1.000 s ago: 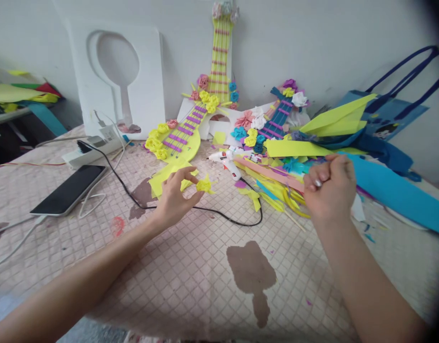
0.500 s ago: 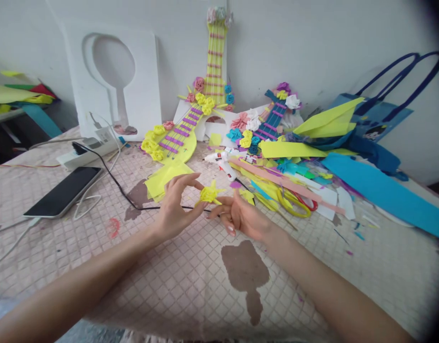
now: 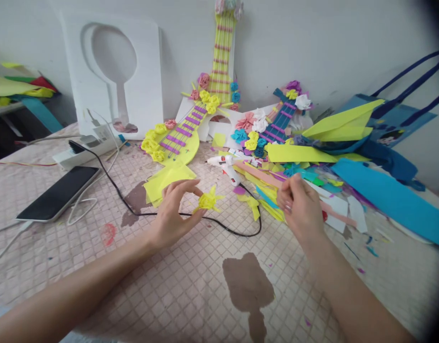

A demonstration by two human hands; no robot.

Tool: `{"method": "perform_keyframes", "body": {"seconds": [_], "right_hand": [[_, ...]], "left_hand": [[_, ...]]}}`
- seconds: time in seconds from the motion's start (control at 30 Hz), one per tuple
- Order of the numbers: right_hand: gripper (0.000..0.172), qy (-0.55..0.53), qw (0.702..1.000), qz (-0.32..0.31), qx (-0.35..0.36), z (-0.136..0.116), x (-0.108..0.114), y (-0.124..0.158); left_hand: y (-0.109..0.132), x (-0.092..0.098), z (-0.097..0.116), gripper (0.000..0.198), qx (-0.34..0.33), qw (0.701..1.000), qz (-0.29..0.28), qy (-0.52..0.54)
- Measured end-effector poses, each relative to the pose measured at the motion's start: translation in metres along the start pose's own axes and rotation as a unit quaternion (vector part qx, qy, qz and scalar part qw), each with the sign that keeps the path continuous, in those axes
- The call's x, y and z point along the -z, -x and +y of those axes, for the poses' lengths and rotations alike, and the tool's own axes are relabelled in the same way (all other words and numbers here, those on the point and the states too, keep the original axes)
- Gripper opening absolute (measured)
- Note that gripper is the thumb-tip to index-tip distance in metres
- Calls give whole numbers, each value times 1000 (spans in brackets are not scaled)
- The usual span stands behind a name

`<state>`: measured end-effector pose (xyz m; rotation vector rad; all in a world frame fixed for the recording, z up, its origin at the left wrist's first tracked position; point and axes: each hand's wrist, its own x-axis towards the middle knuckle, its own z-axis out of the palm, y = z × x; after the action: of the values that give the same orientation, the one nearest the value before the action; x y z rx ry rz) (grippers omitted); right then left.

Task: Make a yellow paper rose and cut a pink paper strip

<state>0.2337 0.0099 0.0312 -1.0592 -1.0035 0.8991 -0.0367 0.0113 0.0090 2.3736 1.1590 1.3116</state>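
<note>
My left hand (image 3: 173,209) pinches a small yellow foam flower (image 3: 208,201) between thumb and fingertips, held just above the table. My right hand (image 3: 300,207) hovers to the right with its fingers curled together, over the edge of a heap of coloured foam strips (image 3: 276,176); what it holds, if anything, I cannot make out. A white glue gun (image 3: 226,164) lies between the two hands, a little farther back, with its black cord (image 3: 191,216) looping under the flower.
A yellow foam guitar (image 3: 191,133) with flowers leans on the wall, a blue one (image 3: 276,121) beside it. A phone (image 3: 58,193) and power strip (image 3: 85,147) lie at left. White foam board (image 3: 112,71) stands behind. Blue and yellow sheets (image 3: 376,186) and a blue bag (image 3: 398,119) fill the right.
My right hand came in beside the flower half a second ago, then drew back right to the foam strip heap. The left hand kept hold of the yellow flower almost in place.
</note>
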Motion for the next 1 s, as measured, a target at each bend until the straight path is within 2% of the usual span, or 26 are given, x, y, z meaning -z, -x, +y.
{"method": "perform_keyframes", "body": {"seconds": [0.1, 0.17, 0.2, 0.27, 0.33, 0.47, 0.6, 0.67, 0.73, 0.8, 0.9, 0.97, 1.0], "right_hand": [[39, 52, 998, -5, -17, 1, 3, 1], [23, 86, 991, -77, -74, -1, 3, 4], [23, 88, 982, -124, -111, -2, 2, 5], [36, 68, 963, -193, -177, -5, 1, 6], [39, 42, 957, -199, -206, -8, 0, 7], [43, 47, 962, -165, -213, -11, 2, 4], [38, 102, 965, -174, -166, -9, 7, 1], [33, 151, 968, -167, -110, -7, 10, -1], [25, 240, 962, -125, -28, -6, 14, -1], [24, 345, 935, -65, 57, -5, 16, -1], [39, 437, 891, -16, 126, -6, 18, -2], [38, 457, 879, -31, 135, -7, 19, -3], [28, 460, 876, -59, 131, -8, 20, -3]], "left_hand": [[1, 0, -4, 55, 7, 1000, -4, 1], [2, 0, -6, 54, 8, 1000, -1, 0], [2, 0, -8, 55, 7, 1000, 6, -3], [2, 0, -11, 57, 6, 1000, 14, -9], [2, 0, -13, 58, 8, 1000, 15, -17], [2, 2, -14, 59, 2, 1000, 8, -22], [5, 2, -15, 59, 1, 1000, 9, -10], [6, 1, -17, 59, 2, 1000, 11, 3], [7, 0, -18, 60, 0, 1000, 12, 14], [7, -1, -18, 60, -4, 1000, 13, 19], [6, -1, -16, 58, -4, 999, 20, 26], [5, 0, -14, 57, 4, 999, 24, 30], [5, 0, -13, 56, 8, 999, 23, 31]]}}
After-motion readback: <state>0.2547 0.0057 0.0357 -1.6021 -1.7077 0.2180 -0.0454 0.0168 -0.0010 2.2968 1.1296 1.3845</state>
